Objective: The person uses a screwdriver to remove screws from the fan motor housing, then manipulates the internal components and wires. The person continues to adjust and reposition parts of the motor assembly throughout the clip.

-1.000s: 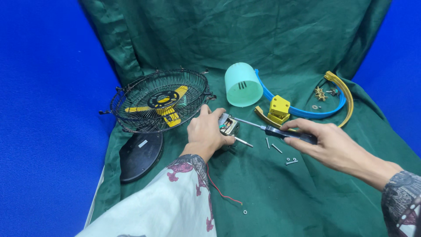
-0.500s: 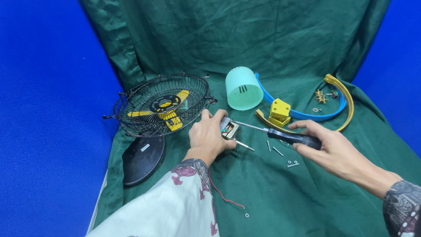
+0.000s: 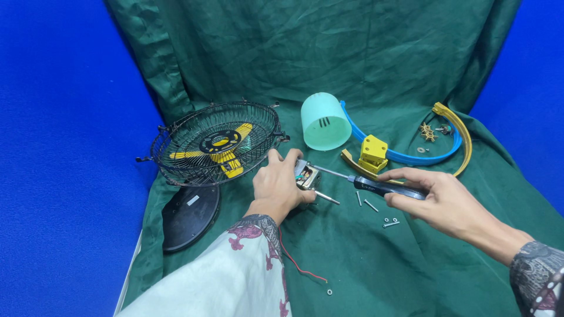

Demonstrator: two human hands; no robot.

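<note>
Green cloth covers the surface where, near the wire fan cage, my left hand clamps the small motor, so I'd keep my right hand's screwdriver square, pressing steadily.

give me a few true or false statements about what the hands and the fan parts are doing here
1. The right hand holds a screwdriver aimed at the small motor. True.
2. The left hand rests on the wire fan cage. False: it grips the motor, beside the cage.
3. The pale green cylinder cover lies on the green cloth behind the motor. True.
4. The loose screws sit inside the cage. False: they lie on the cloth near the right hand.
5. The black round base sits left of the left forearm. True.
</note>
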